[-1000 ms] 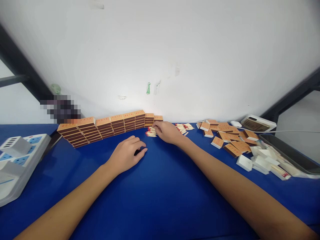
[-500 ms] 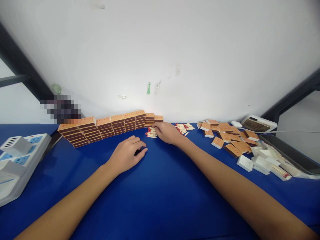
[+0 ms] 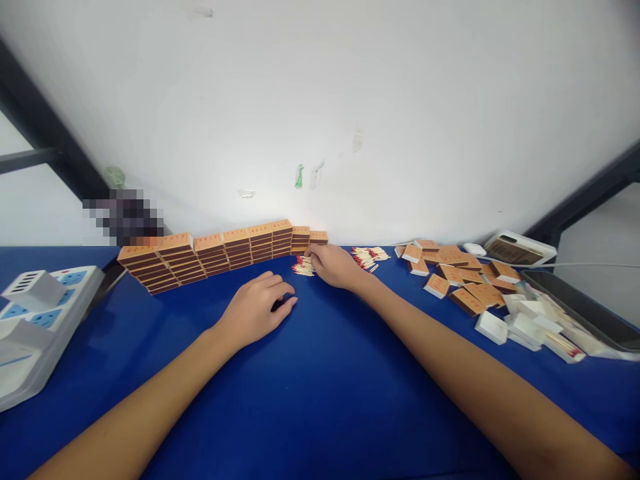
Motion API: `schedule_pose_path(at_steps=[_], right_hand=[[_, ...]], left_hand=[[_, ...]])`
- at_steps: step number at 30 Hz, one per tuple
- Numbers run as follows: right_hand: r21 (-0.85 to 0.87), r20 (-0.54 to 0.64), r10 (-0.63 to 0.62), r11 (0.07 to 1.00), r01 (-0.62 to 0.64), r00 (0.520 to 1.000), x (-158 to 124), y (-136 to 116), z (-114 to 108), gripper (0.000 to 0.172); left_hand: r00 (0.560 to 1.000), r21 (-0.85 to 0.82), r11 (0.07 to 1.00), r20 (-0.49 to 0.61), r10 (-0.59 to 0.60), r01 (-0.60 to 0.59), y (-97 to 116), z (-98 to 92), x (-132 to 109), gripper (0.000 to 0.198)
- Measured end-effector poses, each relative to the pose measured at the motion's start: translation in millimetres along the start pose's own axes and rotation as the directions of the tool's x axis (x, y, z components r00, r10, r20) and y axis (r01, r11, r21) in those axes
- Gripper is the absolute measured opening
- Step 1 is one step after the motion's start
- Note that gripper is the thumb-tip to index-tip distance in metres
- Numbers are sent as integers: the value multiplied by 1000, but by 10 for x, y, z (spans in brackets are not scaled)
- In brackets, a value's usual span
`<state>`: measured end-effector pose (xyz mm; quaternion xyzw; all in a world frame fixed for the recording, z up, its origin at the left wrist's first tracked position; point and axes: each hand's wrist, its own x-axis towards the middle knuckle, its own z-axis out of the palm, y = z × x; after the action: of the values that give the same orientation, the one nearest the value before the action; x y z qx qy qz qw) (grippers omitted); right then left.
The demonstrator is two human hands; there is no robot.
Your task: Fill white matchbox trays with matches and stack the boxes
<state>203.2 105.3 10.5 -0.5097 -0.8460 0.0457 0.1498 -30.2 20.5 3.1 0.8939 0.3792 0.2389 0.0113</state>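
Note:
My right hand (image 3: 334, 265) is closed at the right end of a row of stacked matchboxes (image 3: 225, 250). Its bent fingers meet right in front of a low matchbox stack (image 3: 319, 237) and hide the lower part of it. What they pinch, if anything, is hidden. Loose red-tipped matches (image 3: 303, 265) lie just left of these fingers, and a second heap of matches (image 3: 371, 256) shows behind the wrist. My left hand (image 3: 257, 308) rests on the blue tabletop in front of the row, empty, its fingers loosely curved and the thumb apart.
Scattered matchboxes (image 3: 457, 267) lie to the right, with white inner trays (image 3: 523, 323) nearer me, one holding matches. Beyond them are a dark tray (image 3: 585, 307) and a phone (image 3: 515, 250) with a white cable. A power strip (image 3: 75, 320) with plugs stands left. A white wall rises behind.
The whole view has shifted very slightly. Both hands keep their places and shapes, and the matchboxes and matches look unchanged.

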Motion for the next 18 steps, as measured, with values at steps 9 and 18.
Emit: schedule_pose_path(at_steps=[9, 18], right_hand=[[52, -4, -24, 998, 24, 1000, -37, 24, -46, 33], [97, 3, -32, 995, 32, 999, -52, 0, -84, 33]], left_hand=[[1000, 3, 1000, 4, 2, -2, 2, -9, 3, 21], [999, 67, 997, 21, -37, 36, 59, 11, 16, 48]])
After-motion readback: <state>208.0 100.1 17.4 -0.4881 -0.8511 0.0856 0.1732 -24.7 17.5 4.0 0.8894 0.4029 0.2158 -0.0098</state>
